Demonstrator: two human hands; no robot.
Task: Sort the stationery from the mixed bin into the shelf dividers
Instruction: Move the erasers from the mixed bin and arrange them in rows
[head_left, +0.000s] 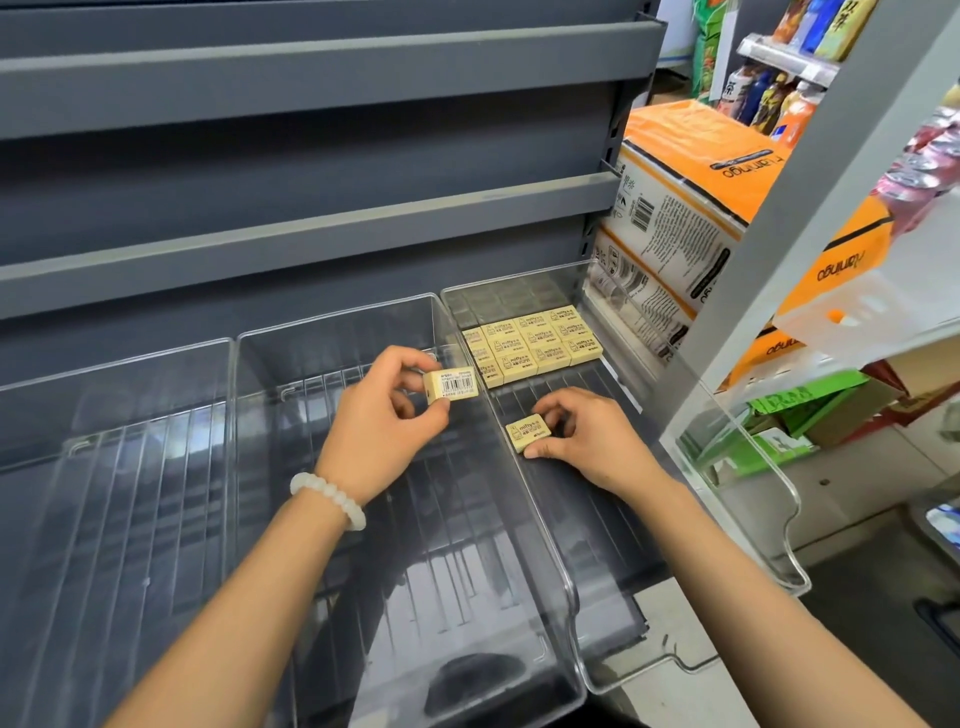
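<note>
Bins: three clear plastic bins (332, 332) side by side on the grey metal shelf (311, 249)
Erasers: small cream blocks, roughly a dozen in rows (535, 343) at the right bin's back
Left hand (384, 410): pinching one eraser (451, 383), barcode up, above the middle bin
Right hand (587, 436): fingers holding another eraser (531, 432) flat on the right bin's floor

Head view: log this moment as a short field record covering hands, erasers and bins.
left hand: pinches an eraser, barcode side up, above the middle bin
right hand: holds a second eraser low in the right bin
eraser block: neat rows at the back of the right bin
left bin: no erasers seen
</note>
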